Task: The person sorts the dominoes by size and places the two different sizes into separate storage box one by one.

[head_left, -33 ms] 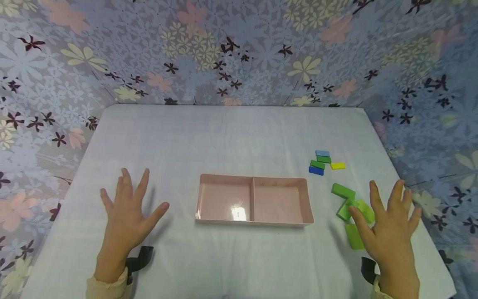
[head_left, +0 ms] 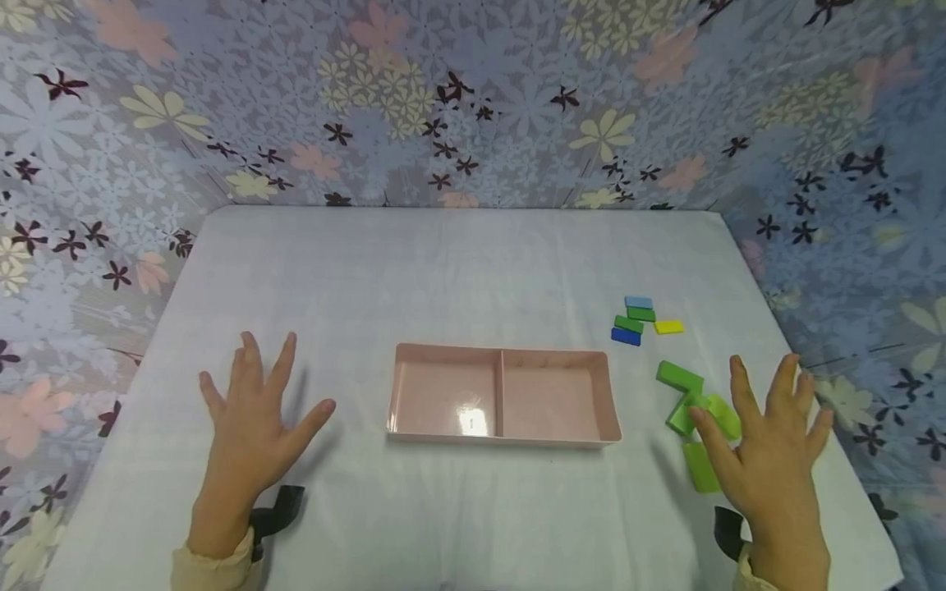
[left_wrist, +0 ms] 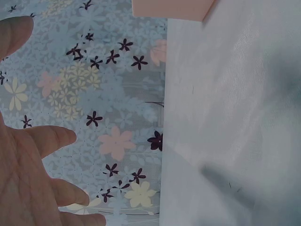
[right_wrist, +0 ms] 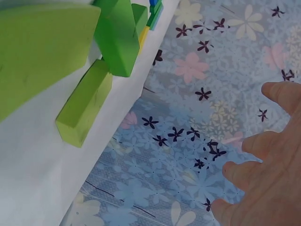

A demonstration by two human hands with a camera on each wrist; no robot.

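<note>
A flower-patterned backdrop (head_left: 480,98) is rising behind and along both sides of a white tabletop (head_left: 443,271). Over its near left part, the person's left hand (head_left: 254,443) is hovering with fingers spread wide, holding nothing; over the near right, the right hand (head_left: 776,460) is spreading its fingers the same way, also holding nothing. Just left of the right hand, four green blocks are lying in a loose cluster: a far block (head_left: 680,377), a middle block (head_left: 683,417), a yellow-green block (head_left: 726,417) beside it, and a near block (head_left: 699,468) that the hand is partly hiding. Between the hands, well apart from both, a pink box (head_left: 502,398) is sitting with a divider making two compartments, the left one catching a bright reflection. Farther off, right of the box, small flat pieces are resting close together: light-blue (head_left: 639,303), dark-blue (head_left: 626,337), yellow (head_left: 668,327) and two green ones.
</note>
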